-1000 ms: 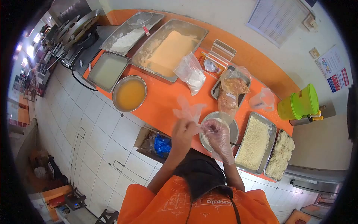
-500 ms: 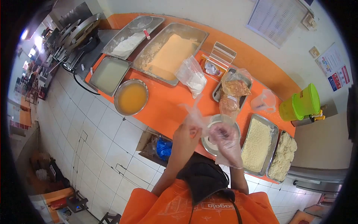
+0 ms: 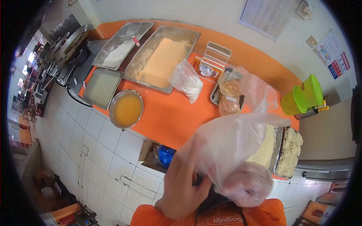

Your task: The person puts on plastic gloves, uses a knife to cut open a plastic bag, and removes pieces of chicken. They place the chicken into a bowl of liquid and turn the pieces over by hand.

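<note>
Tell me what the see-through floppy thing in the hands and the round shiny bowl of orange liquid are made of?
The see-through floppy glove or bag looks like thin clear plastic film: it crinkles, and the trays behind show through it. The left hand grips it while the right hand sits inside a similar film. The round shiny bowl is probably stainless steel, judging by its grey rim that glints.

I see both hands raised close to the camera, my left hand beside my right hand, which sits inside a plastic glove. Behind them runs the worktop: a bowl at its left, a crumb tray at its right, a bucket beyond.
</note>
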The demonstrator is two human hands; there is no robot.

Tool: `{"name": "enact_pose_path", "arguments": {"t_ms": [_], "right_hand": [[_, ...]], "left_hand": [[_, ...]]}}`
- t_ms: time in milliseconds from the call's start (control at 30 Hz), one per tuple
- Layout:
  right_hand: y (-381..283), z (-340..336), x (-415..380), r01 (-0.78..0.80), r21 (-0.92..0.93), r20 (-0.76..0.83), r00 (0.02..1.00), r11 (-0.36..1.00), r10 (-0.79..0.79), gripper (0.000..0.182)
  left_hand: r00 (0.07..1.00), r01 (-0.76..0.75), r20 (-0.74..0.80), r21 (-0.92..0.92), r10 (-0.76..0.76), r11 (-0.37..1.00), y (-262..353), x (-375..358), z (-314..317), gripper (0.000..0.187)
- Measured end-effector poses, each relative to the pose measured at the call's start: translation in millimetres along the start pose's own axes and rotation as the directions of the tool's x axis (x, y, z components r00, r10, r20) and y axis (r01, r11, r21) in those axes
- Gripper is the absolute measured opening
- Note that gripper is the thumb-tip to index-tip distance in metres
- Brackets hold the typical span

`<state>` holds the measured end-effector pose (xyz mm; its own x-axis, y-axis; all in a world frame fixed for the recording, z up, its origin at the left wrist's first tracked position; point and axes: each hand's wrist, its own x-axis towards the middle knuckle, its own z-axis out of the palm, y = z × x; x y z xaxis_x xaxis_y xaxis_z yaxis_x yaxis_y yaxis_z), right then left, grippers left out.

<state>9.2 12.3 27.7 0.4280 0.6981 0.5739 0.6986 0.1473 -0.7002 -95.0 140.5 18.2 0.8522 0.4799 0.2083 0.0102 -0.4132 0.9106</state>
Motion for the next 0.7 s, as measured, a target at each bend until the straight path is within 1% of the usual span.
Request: {"name": "enact_pose_path", "arguments": {"t_ms": [100, 133, 200, 233, 267, 333, 367, 433, 500, 567, 633, 700], "right_hand": [[10.8, 0.6, -2.3, -0.089, -0.016, 0.042, 0.995, 0.996, 0.089, 0.015], [14.3, 0.2, -4.1, -0.132, -0.011, 0.065, 0.989, 0.991, 0.132, 0.023], [21.0, 7.1, -10.5, -0.167, 0.012, 0.092, 0.982, 0.986, 0.165, 0.023], [23.1, 9.8, -12.9, -0.183, 0.021, 0.103, 0.978, 0.983, 0.18, 0.023], [23.4, 11.0, -14.3, -0.192, 0.013, 0.116, 0.975, 0.981, 0.189, 0.022], [23.9, 13.1, -16.3, -0.208, 0.002, 0.148, 0.967, 0.978, 0.206, 0.02], [25.7, 14.4, -17.2, -0.21, -0.016, 0.12, 0.97, 0.978, 0.21, 0.019], [29.3, 17.5, -19.8, -0.218, -0.048, 0.064, 0.973, 0.975, 0.221, 0.017], [30.6, 18.1, -22.9, -0.259, -0.01, 0.033, 0.965, 0.966, 0.259, 0.016], [31.6, 16.6, -25.4, -0.306, 0.015, 0.02, 0.952, 0.952, 0.306, 0.015], [31.9, 15.4, -29.2, -0.367, 0.032, 0.032, 0.93, 0.93, 0.366, 0.014], [31.2, 16.5, -30.9, -0.385, 0.04, 0.008, 0.923, 0.922, 0.385, 0.013]], "left_hand": [[0.969, -0.08, 0.226, -0.084, 0.097, 0.993, -42.0, 23.9, 14.3, 0.06], [0.953, -0.061, 0.284, -0.158, 0.105, 0.986, -58.0, 29.4, 21.7, 0.059], [0.934, 0.102, 0.355, -0.402, 0.052, 0.91, -90.5, 40.0, 44.3, 0.059], [0.924, 0.212, 0.381, -0.545, 0.014, 0.811, -104.9, 44.5, 57.3, 0.058], [0.916, 0.319, 0.399, -0.679, -0.032, 0.661, -116.3, 45.7, 70.7, 0.058], [0.9, 0.434, 0.424, -0.848, -0.1, 0.306, -128.9, 44.5, 92.9, 0.057], [0.892, 0.451, 0.436, -0.878, -0.12, 0.164, -132.0, 44.1, 100.2, 0.057], [0.88, 0.444, 0.448, -0.894, -0.158, -0.058, -133.6, 41.2, 111.1, 0.057], [0.877, 0.42, 0.441, -0.897, -0.192, -0.14, -135.2, 38.0, 116.1, 0.056], [0.887, 0.397, 0.424, -0.903, -0.185, -0.167, -137.2, 34.7, 117.3, 0.056], [0.923, 0.363, 0.379, -0.916, -0.071, -0.172, -126.8, 32.8, 110.5, 0.056], [0.944, 0.327, 0.328, -0.908, 0.041, -0.26, -96.4, 34.5, 95.2, 0.056]]}}
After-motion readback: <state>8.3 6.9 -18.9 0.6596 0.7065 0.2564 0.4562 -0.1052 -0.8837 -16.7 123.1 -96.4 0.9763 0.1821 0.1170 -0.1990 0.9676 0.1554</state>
